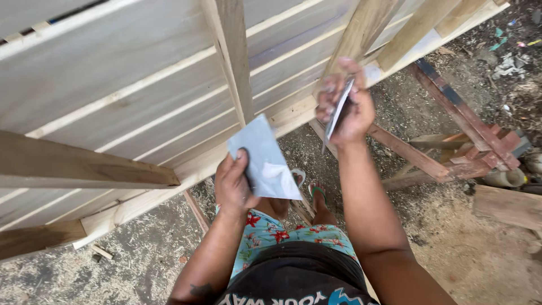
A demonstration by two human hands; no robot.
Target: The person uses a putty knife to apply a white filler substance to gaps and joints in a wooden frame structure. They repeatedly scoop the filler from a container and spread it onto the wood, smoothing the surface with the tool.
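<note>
The left hand [234, 183] pinches a grey sheet [264, 161] while the right hand [345, 107] grips a thin folded sheet [337, 113] edge-on, both beside the wooden panel [141, 90].

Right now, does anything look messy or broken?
Yes. Sawdust and wood offcuts litter the ground, with paper scraps at top right. The left hand holds a flat grey sheet; it looks undamaged.

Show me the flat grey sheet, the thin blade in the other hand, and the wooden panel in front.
grey sheet [265, 161], head view, middle of its flat face.
thin blade [337, 113], head view, mid-length of the edge-on blade.
wooden panel [141, 85], head view, a pale board.
</note>
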